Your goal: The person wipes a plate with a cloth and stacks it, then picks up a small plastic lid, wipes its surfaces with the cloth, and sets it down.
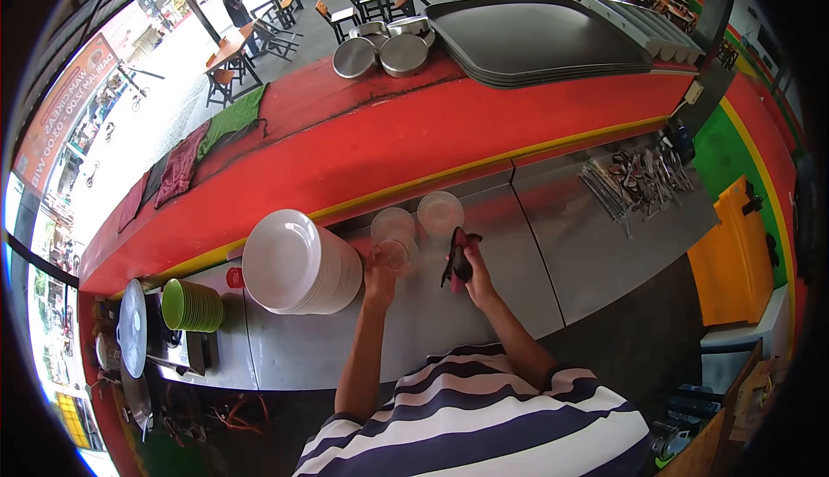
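Observation:
My left hand (380, 280) is closed around the side of a clear round container (395, 255), whose open top faces up toward me. Just beyond it, another clear round container (393, 221) stands on the metal counter (449, 322). A third clear container (441, 211) sits a little to the right. Bunched in my right hand (477, 277) is a black and dark red cloth (460, 257), held above the counter beside the containers. Left of my left hand rises a tall stack of white plates (285, 261).
Green bowls (192, 306) are stacked at the far left, near a small red object (234, 277). Loose cutlery (643, 175) lies at the right. Upon the red ledge (363, 127) rest dark trays (535, 32), metal pans (404, 56) and cloths (233, 119). A person (235, 6) stands beyond.

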{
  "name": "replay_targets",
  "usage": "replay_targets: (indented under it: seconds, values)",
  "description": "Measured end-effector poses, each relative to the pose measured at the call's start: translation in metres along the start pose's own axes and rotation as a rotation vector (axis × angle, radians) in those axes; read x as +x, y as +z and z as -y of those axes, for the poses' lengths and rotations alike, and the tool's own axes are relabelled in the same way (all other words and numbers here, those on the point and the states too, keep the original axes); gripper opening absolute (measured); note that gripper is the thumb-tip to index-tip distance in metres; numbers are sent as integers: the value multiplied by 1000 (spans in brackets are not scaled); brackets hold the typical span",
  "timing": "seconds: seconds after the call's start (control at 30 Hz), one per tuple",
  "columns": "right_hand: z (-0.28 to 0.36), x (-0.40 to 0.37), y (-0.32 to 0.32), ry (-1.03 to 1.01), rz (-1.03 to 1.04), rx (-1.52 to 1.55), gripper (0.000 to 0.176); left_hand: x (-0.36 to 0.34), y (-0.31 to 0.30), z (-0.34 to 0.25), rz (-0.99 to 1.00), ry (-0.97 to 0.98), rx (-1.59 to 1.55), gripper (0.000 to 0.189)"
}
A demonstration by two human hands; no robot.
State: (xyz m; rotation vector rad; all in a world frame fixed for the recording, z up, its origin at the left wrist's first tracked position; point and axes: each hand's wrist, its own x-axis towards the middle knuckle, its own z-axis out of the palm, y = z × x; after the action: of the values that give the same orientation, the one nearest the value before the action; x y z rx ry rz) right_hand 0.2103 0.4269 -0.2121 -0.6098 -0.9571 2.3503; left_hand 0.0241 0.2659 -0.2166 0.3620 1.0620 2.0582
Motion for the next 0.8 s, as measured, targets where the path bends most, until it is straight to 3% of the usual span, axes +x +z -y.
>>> replay_targets:
  seconds: [0.03,0.1,0.2,0.23,0.33,0.43,0.57,0.63,0.8]
  values:
    - [5,-3,9,-73,68,-163,50,-16,31,-12,-71,-88,15,36]
    - [11,-13,25,-213,196,-484,55,-44,80,-26,20,-102,-26,39]
    - [33,-34,64,-700,263,-1224,68,-58,101,-9,86,-87,-50,46]
    - [34,-38,67,-658,288,-1332,73,-59,104,-5,101,-71,-52,48]
    - [39,-53,78,-710,273,-1451,69,-61,116,-3,109,-104,-268,64]
    - [35,-69,81,-716,377,-1377,66,-68,132,-8,5,-164,-452,63]
    - [40,-84,81,-726,466,-1381,62,-76,136,-10,385,-204,-600,62]
    - [45,-85,85,-753,446,-1436,61,-81,143,-11,284,-190,-481,61]
    - [44,-73,89,-768,160,-1461,63,-88,158,-16,100,-119,-254,61]
